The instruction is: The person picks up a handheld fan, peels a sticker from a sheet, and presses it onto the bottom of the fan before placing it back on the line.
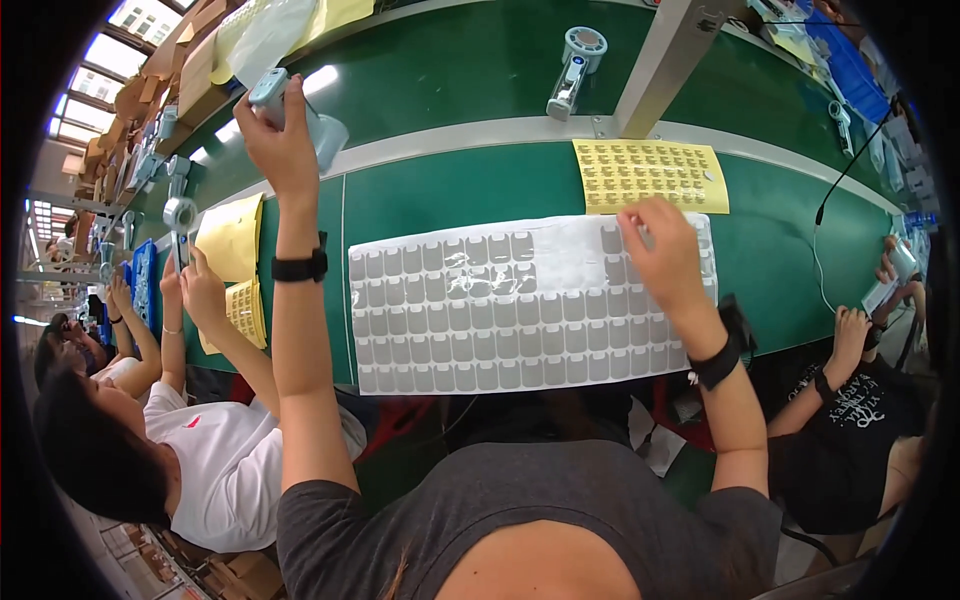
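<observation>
Out at the far left, my left hand [278, 140] is closed around a light-blue handheld fan [268, 88], raised above the green bench. Part of the fan shows beyond my fingers; the palm hides the rest. My right hand [662, 250] hovers over the right part of a white sheet of grey stickers [450, 345], its thumb and fingertips drawn together. Whatever those fingertips may hold is too small to tell. Several stickers are gone from the sheet's upper middle, leaving a bare white patch just left of my right hand.
A yellow label sheet [650, 175] lies beyond the sticker sheet. Another light-blue fan [580, 65] rests on the far bench beside a metal post [665, 65]. Co-workers sit at left [220, 450] and right [850, 420], handling devices. A cable [818, 250] hangs at right.
</observation>
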Demonstrator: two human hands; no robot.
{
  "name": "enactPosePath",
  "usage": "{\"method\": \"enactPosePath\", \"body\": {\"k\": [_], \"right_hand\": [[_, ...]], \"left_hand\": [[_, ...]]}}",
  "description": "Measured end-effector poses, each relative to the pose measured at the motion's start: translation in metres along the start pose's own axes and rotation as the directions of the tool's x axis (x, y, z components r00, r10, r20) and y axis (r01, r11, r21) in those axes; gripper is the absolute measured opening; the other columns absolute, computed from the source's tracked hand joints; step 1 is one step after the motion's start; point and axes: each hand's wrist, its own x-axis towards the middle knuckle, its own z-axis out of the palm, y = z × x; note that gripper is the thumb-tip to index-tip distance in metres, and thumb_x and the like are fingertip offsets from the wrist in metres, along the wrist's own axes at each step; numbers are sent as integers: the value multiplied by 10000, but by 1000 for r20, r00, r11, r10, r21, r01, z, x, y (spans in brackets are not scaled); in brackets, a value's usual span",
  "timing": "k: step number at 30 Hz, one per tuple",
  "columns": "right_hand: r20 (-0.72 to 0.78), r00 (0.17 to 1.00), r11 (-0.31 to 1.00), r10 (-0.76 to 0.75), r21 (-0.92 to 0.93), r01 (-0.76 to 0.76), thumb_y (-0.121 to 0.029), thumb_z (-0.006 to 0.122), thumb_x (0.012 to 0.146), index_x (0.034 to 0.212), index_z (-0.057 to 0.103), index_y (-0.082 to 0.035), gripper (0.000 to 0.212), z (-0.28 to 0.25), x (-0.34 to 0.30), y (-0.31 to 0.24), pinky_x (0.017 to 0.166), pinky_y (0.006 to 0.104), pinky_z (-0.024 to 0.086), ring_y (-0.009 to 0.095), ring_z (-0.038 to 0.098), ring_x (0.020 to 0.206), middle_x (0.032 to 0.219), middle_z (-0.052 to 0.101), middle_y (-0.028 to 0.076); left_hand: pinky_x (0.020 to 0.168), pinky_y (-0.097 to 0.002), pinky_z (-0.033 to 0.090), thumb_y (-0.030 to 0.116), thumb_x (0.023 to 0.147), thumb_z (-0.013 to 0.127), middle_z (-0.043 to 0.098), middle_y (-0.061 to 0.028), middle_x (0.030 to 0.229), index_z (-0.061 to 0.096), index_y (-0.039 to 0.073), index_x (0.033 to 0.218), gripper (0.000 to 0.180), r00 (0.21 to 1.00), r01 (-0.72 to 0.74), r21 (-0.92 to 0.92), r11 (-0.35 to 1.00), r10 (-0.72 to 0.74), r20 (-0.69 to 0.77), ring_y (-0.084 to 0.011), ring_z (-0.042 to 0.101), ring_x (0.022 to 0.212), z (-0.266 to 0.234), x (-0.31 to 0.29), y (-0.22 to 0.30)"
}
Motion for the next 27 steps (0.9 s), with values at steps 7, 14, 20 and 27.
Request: {"method": "enactPosePath", "body": {"k": [7,14,20,27], "right_hand": [[-135,990,998,-29,-50,22,-28,654,794,868,642,-12,77,14,-31,10,707,318,457,248,553,833,923,561,84],[-126,991,998,53,25,-50,-25,656,781,883,643,-36,104,13,-30,9,767,344,445,255,536,881,921,547,86],[-97,994,999,40,13,-39,-21,653,775,892,644,-37,119,13,-29,12,768,335,447,252,534,883,926,542,81],[-128,992,1000,-2,-30,-2,-14,648,773,915,653,-42,146,16,-31,13,748,323,456,247,538,887,928,541,77]], "left_hand": [[827,-273,462,87,913,601,590,-102,967,331,2,1216,415,988,135,-460,878,-85,128,-158,595,890,18,-76,96],[917,-298,408,82,919,569,492,-123,1114,283,-13,1323,504,911,279,-393,876,-112,397,-162,500,1040,4,-153,140],[973,-333,329,164,934,523,419,-131,1187,178,-25,1422,627,818,309,-301,902,-91,568,-185,430,1067,-9,-175,157],[968,-344,330,180,916,539,412,-136,1177,214,-31,1414,631,751,219,-217,951,-22,660,-194,431,1061,-45,-174,176]]}}
